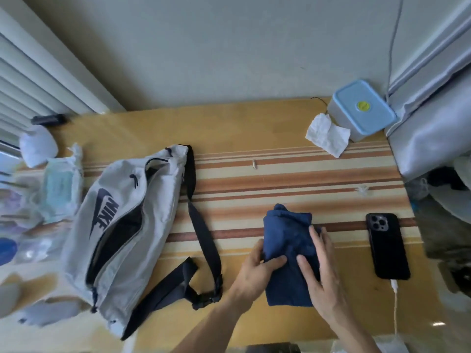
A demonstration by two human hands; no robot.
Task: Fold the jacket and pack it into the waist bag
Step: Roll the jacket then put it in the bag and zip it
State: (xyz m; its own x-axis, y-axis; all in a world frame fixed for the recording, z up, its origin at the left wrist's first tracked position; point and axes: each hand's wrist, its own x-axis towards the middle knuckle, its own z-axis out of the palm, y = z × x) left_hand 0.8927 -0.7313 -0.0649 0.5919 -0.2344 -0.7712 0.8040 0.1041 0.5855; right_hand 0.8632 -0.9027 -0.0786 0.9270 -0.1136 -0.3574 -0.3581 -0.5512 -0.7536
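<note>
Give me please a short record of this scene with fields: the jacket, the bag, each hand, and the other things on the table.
jacket: blue jacket, folded into a compact bundle, lying on the table
bag: grey waist bag, left of the jacket, main zip open, black strap loose
left hand: left hand grips the bundle's left edge
right hand: right hand presses flat on top of the bundle
other: black phone on a charging cable, right of the jacket; blue-lidded box; crumpled tissue
</note>
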